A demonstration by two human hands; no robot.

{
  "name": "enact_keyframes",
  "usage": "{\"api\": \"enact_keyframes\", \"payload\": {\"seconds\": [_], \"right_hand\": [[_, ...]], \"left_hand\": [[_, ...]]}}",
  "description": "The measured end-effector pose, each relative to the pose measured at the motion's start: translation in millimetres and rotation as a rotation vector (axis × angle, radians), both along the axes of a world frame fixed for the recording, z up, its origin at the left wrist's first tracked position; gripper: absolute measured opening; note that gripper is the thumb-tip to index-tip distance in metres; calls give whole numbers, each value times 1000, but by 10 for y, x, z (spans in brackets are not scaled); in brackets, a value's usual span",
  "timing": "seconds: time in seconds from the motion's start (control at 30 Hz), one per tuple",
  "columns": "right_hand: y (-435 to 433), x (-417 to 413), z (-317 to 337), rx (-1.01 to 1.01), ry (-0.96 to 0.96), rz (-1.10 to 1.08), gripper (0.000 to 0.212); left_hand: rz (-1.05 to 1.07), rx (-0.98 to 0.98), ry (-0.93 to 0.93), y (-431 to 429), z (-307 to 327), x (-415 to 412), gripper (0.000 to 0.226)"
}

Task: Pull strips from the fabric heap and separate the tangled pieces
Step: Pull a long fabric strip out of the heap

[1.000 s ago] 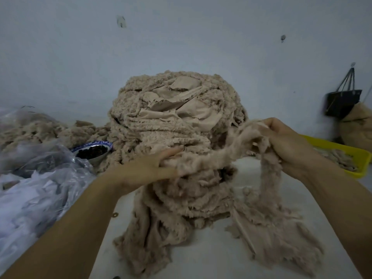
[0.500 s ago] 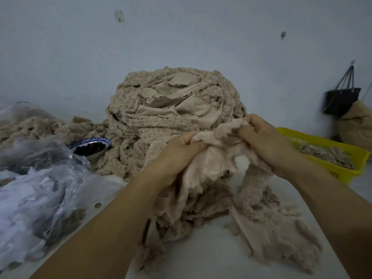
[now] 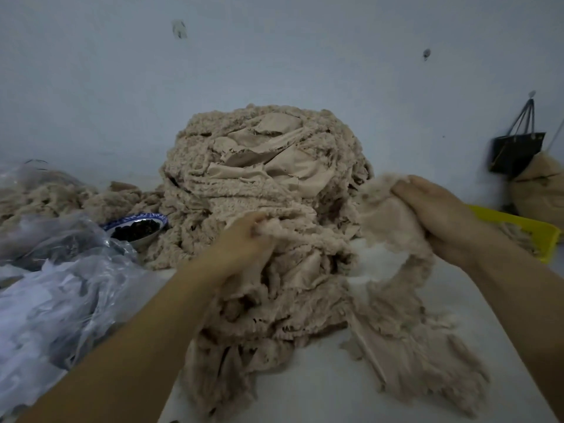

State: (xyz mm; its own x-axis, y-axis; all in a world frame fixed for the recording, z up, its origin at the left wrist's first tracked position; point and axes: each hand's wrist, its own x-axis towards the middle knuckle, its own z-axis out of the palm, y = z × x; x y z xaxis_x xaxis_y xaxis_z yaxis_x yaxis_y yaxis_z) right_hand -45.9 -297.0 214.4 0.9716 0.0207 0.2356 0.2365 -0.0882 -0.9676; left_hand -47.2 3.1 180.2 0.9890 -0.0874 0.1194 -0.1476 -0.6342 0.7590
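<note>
The fabric heap fills the middle of the frame, a tall mound of fuzzy beige strips on the white table, and by my reading most of the job is still ahead. My left hand, just below centre, has its fingers clenched around a strip at the front of the mound, where the pile spills down toward the bottom edge. My right hand, at centre right, is grasping the pulled strip, bunched in the fist, with its tail hanging down and trailing onto a loose pile at lower right.

I judge that this strip is nearly or fully clear of the mound; there is open table between it and the mound's right flank, though I cannot tell whether it joins the mass lower down. The loose pile looks like what has been freed so far, and the yellow tray at the right edge holds a few more pieces. Against that, the heap is large and densely knotted, so I would call this an early stage.
</note>
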Motion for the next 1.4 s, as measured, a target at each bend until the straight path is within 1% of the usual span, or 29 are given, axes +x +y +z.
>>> {"api": "enact_keyframes", "payload": {"seconds": [0.03, 0.1, 0.13, 0.17, 0.2, 0.27, 0.33, 0.4, 0.43, 0.5, 0.57, 0.67, 0.73, 0.9, 1.0, 1.1, 1.13, 1.2, 1.27, 1.3, 1.33, 1.37, 1.4], "right_hand": [[93, -6, 39, 2, 12, 74, 20], [225, -20, 109, 12, -2, 190, 22], [276, -29, 138, 5, -15, 232, 20], [319, -41, 167, -16, -26, 257, 18], [356, -47, 182, -41, -38, 260, 16], [390, -65, 188, -69, -60, 245, 18], [343, -86, 146, -89, -62, 249, 25], [245, -97, 64, -152, -34, 233, 28], [186, -95, 9, -198, -9, 200, 29], [77, -75, -101, -299, 5, 146, 35], [7, -52, -204, -365, -10, 128, 39], [-80, -26, -319, -394, -23, 108, 39], [-135, 0, -356, -307, -8, 109, 40], [-171, 0, -349, 11, 50, 129, 42], [-128, -35, -331, 86, 85, 160, 34], [-89, -88, -344, 119, 74, 153, 47], [-90, -106, -337, 109, 71, 135, 48], [-121, -105, -344, 69, 88, 43, 45], [-181, -66, -416, -48, 111, -219, 47], [-218, -56, -472, -169, 96, -354, 49], [-264, -55, -535, -326, 73, -433, 45], [-311, -72, -586, -484, 67, -439, 37], [-360, -88, -636, -628, 93, -385, 30]], "left_hand": [[-83, 2, -9, -138, 67, -24, 59], [-231, -139, -49, -393, 220, -96, 74], [-279, -208, -65, -511, 292, -138, 77], [-297, -263, -83, -612, 342, -165, 73], [-289, -313, -101, -696, 386, -184, 61], [-188, -482, -105, -778, 446, -141, 36], [-65, -735, -58, -726, 485, -64, 23], [25, -999, 21, -577, 526, 2, 20], [53, -1097, 57, -488, 534, 24, 21], [104, -1225, 115, -319, 500, 42, 26], [162, -1278, 142, -192, 434, 46, 32], [177, -1281, 164, -55, 349, 38, 38], [161, -1228, 146, 8, 306, 52, 43], [222, -1082, 111, 122, 232, 102, 52], [230, -1072, 118, 96, 200, 109, 57], [194, -1060, 143, 7, 172, 117, 58], [174, -1076, 154, -40, 174, 110, 54], [135, -1101, 148, -172, 186, 68, 43], [56, -1071, 147, -319, 161, 34, 34], [-2, -1021, 155, -395, 128, 13, 30], [-65, -912, 155, -460, 84, -5, 28], [-119, -729, 130, -508, 47, -18, 26], [-154, -507, 90, -537, 18, -32, 24]]}}
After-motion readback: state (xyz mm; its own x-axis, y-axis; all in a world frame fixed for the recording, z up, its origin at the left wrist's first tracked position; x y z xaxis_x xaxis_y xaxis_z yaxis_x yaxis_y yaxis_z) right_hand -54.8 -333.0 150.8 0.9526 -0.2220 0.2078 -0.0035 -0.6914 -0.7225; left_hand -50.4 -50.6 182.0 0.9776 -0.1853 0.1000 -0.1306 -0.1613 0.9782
